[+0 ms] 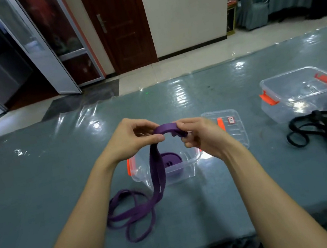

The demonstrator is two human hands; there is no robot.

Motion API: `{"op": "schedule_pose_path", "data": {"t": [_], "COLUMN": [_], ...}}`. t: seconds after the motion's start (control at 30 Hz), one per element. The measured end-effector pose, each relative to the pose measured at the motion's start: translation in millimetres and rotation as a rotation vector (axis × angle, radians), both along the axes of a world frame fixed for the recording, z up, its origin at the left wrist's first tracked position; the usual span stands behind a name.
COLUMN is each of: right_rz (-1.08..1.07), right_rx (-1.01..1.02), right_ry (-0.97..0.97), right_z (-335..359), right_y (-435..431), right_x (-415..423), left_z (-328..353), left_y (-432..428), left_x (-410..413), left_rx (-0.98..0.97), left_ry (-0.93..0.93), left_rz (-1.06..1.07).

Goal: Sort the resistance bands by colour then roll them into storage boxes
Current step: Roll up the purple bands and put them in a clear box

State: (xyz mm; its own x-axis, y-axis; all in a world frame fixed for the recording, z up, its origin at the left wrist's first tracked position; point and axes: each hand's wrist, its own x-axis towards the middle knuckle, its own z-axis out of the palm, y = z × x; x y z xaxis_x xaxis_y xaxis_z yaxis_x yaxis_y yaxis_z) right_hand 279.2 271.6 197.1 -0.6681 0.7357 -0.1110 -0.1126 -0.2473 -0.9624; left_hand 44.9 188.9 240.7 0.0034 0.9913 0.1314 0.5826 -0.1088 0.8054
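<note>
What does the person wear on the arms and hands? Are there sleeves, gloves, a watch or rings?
Nothing worn shows. The left hand and the right hand have no gloves and no rings that I can see. Both forearms are bare down to the picture's edge: no sleeves, watch or bracelet.

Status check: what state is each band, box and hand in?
Held purple rubber band: end rolled, tail loose.
Second purple band: coiled in box.
Near clear plastic box: open.
Clear flat lid: off, behind box.
Black rubber bands: unrolled.
Left hand: pinches band.
Right hand: grips roll.
</note>
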Motion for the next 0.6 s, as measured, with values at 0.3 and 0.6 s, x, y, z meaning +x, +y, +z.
{"op": "schedule_pose_path", "data": {"t": [0.3, 0.6], "right_rz": [0.056, -0.126], "right_rx": [0.817, 0.583], "right_ry": [-0.671, -0.325], "right_z": [15, 4], "right_y": [-4, -10], "right_x": [2, 2], "left_z": [13, 34], "left_y": [9, 1], "left_x": [-2, 4], "left_rx": [-0.056, -0.054], "left_ry": [0.475, 0.446], "left_rz": [-0.051, -0.101]}}
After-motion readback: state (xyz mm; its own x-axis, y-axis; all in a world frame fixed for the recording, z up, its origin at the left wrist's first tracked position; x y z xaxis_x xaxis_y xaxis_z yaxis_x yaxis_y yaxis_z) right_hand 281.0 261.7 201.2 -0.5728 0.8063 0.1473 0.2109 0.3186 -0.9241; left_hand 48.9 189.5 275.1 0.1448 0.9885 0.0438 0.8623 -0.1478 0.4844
